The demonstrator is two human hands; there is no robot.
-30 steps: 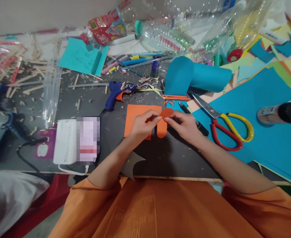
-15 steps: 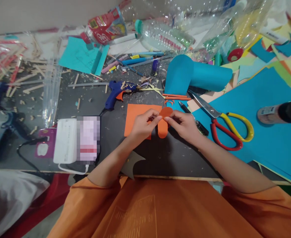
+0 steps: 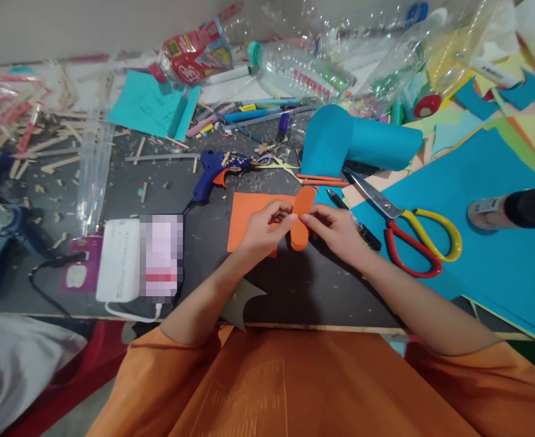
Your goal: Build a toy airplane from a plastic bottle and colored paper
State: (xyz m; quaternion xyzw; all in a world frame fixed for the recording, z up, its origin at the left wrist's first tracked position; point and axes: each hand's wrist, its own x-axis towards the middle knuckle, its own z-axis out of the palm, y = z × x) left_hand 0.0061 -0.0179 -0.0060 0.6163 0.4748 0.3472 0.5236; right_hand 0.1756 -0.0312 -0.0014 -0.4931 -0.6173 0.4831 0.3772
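We pinch the orange paper strip (image 3: 300,220) between our left hand (image 3: 262,230) and right hand (image 3: 337,229), both closed on it, apparently bending it. Next likely calls for glue: the glue gun (image 3: 215,170) lies beyond our left hand.

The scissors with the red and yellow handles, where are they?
In the head view, the scissors lie on the blue paper sheet, just right of the right hand, blades pointing toward the blue paper roll.
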